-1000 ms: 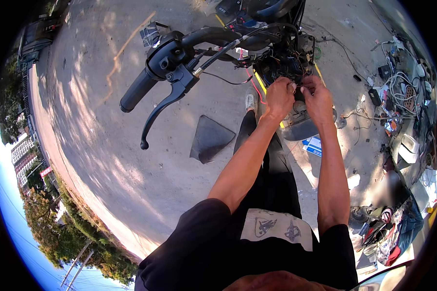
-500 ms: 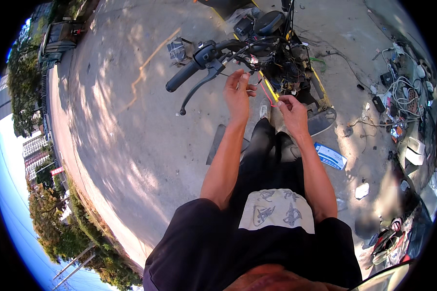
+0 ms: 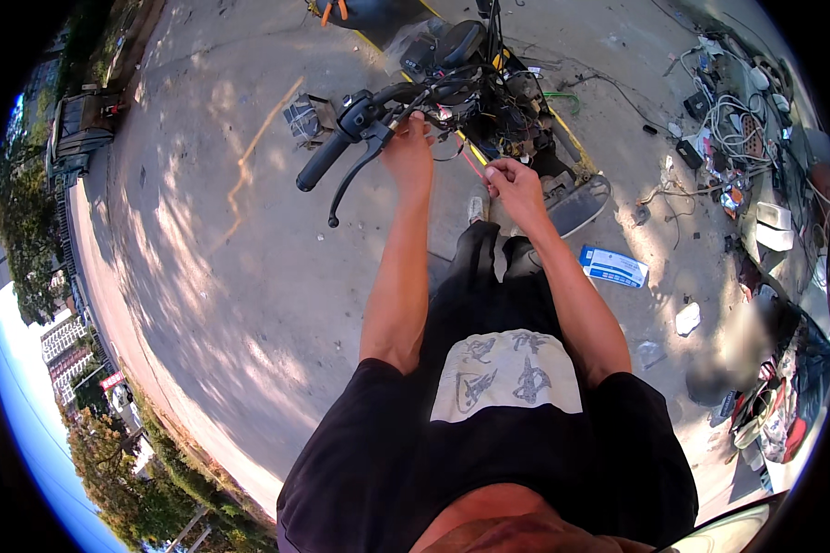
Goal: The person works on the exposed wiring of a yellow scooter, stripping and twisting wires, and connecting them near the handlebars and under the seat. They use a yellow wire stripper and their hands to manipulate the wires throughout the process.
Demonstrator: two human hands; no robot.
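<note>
My left hand (image 3: 409, 152) is up under the left end of the handlebar, just beside the brake lever (image 3: 349, 184) and the black rubber grip (image 3: 323, 164). Its fingers are curled together by the lever's mount, and what they hold, if anything, cannot be made out. My right hand (image 3: 516, 191) is closed in a pinch at the lower end of a thin red wire (image 3: 470, 161). This wire runs up toward the bundle of exposed wiring (image 3: 505, 124) on the front of a partly stripped two-wheeler with a yellow frame edge.
A blue-and-white flat package (image 3: 613, 265) lies on the ground right of my forearm. Farther right are a heap of pale cables (image 3: 742, 134), a white block (image 3: 774, 227) and a pile of odds and ends. A small grey box (image 3: 308, 120) lies beyond the handlebar.
My left hand has moved up and left to the handlebar near the lever mount. My right hand keeps its pinch by the red wire. The whole view has shifted slightly.
</note>
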